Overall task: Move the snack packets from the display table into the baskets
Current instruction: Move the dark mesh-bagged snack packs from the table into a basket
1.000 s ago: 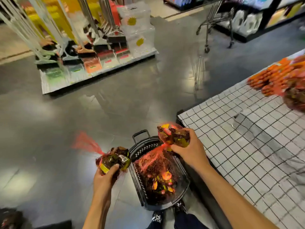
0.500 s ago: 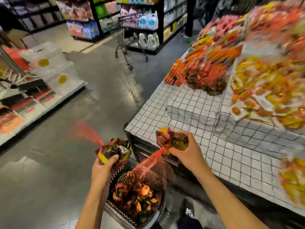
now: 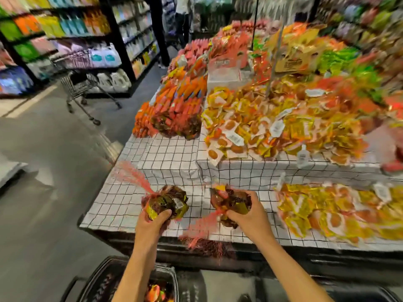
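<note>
My left hand (image 3: 152, 223) grips a red net bag of dark and yellow snack packets (image 3: 166, 202), its loose net tail trailing up to the left. My right hand (image 3: 250, 216) grips a second net bag of snacks (image 3: 231, 198), with net hanging down to the left. Both bags hover over the front edge of the display table (image 3: 170, 162), which has a white checked cloth. A black basket (image 3: 104, 282) sits on the floor below my left arm, with packets inside.
Piles of orange packets (image 3: 174, 110) and yellow packets (image 3: 272, 123) cover the raised tier. More yellow packets (image 3: 340, 212) lie at the front right. A shopping trolley (image 3: 82, 88) stands in the aisle at left, beside stocked shelves. A person's legs (image 3: 181, 22) stand far back.
The view has lifted from the basket to the table. Both hands, still holding their net bags, have risen from above the basket to over the table's front edge.
</note>
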